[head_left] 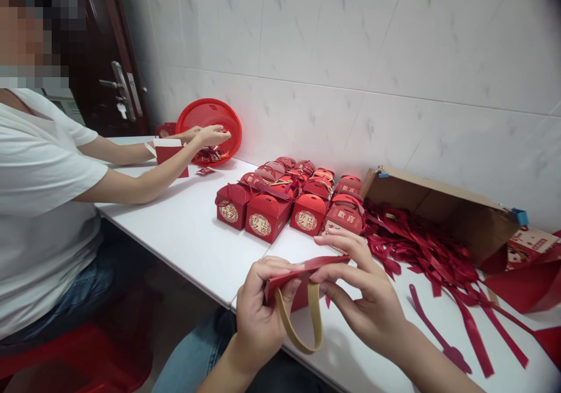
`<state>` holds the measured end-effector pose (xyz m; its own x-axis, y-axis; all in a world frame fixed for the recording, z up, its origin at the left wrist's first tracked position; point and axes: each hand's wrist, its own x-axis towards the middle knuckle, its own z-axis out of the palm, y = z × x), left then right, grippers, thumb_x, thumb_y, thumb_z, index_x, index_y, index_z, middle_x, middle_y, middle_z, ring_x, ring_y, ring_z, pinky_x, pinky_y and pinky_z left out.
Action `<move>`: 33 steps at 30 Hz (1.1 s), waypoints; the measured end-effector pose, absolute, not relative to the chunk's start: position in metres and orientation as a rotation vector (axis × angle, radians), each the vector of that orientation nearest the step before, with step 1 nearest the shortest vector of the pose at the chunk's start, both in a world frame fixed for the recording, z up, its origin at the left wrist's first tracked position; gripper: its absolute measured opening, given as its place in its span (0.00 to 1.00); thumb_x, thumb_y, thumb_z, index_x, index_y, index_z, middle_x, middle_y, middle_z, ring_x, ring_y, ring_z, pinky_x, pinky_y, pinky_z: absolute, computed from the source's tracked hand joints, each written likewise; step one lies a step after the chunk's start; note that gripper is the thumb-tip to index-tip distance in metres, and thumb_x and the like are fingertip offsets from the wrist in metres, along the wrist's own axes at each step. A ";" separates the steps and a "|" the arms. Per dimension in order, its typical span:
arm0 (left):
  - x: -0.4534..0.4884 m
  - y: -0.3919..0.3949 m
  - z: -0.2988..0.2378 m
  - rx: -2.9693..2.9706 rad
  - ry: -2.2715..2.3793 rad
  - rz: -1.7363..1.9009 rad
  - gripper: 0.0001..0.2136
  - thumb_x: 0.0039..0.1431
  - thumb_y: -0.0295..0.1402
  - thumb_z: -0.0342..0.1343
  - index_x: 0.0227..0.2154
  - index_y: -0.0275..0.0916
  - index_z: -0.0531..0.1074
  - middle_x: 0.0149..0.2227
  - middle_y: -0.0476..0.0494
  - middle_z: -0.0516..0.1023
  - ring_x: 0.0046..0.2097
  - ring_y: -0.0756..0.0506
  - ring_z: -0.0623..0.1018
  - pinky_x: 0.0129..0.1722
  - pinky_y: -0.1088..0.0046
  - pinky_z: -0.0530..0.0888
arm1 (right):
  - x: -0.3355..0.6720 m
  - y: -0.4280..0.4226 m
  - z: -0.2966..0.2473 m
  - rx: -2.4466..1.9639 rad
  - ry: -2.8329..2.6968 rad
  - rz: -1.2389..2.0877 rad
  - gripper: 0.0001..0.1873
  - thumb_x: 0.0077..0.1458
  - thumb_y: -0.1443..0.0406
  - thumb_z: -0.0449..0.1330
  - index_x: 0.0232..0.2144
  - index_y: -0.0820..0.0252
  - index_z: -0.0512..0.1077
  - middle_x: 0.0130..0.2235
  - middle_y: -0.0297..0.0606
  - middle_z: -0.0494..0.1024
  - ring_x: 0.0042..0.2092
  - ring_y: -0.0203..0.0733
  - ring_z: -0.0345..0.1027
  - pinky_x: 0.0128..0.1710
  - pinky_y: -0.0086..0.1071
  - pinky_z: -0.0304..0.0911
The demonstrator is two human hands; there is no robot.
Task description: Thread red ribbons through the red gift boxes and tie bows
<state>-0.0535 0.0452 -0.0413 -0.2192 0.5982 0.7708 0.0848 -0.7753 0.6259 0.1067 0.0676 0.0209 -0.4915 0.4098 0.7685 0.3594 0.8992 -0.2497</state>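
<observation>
A red gift box (302, 295) is held in front of me over the near table edge, a looped gold ribbon handle (303, 346) hanging from its near side. My left hand (263, 305) is closed around the box's left end, thumb pressed beside the ribbon. At the right end, my right hand (359, 288) pinches the box and ribbon between thumb and index finger, with its other fingers spread above. The far side and underside of the box are hidden by my hands.
Several finished red gift boxes (268, 220) stand in rows behind. Red ribbons (421, 252) spill from a cardboard carton (442, 206) at right. At left a co-worker (48, 206) reaches into a red basket (236, 125) of small packets, forearms over the white table (193, 235).
</observation>
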 end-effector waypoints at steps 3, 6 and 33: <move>-0.053 0.046 -0.042 1.715 0.790 2.056 0.11 0.55 0.18 0.52 0.37 0.40 0.65 0.35 0.46 0.73 0.39 0.49 0.74 0.38 0.71 0.72 | 0.106 0.068 0.021 -0.523 -2.117 0.076 0.10 0.52 0.75 0.57 0.33 0.56 0.71 0.49 0.42 0.68 0.55 0.48 0.56 0.53 0.46 0.55; -0.050 0.045 -0.045 1.720 0.737 2.059 0.11 0.55 0.18 0.51 0.37 0.40 0.65 0.36 0.44 0.74 0.40 0.48 0.74 0.39 0.69 0.72 | 0.104 0.069 0.019 -0.490 -2.033 0.180 0.10 0.52 0.75 0.57 0.35 0.56 0.69 0.47 0.42 0.69 0.53 0.46 0.59 0.52 0.44 0.57; -0.076 0.020 -0.021 1.740 1.304 2.468 0.14 0.46 0.17 0.60 0.33 0.42 0.76 0.33 0.50 0.75 0.33 0.51 0.76 0.31 0.77 0.75 | 0.113 0.059 0.024 -0.338 -2.141 0.069 0.09 0.49 0.75 0.57 0.30 0.60 0.63 0.26 0.36 0.68 0.28 0.37 0.60 0.26 0.32 0.55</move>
<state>-0.0762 0.0197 -0.0211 -0.4323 0.3065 0.8480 0.5278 -0.6765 0.5136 0.1132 0.0589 0.0237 -0.5248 0.2671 0.8083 0.2142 0.9604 -0.1783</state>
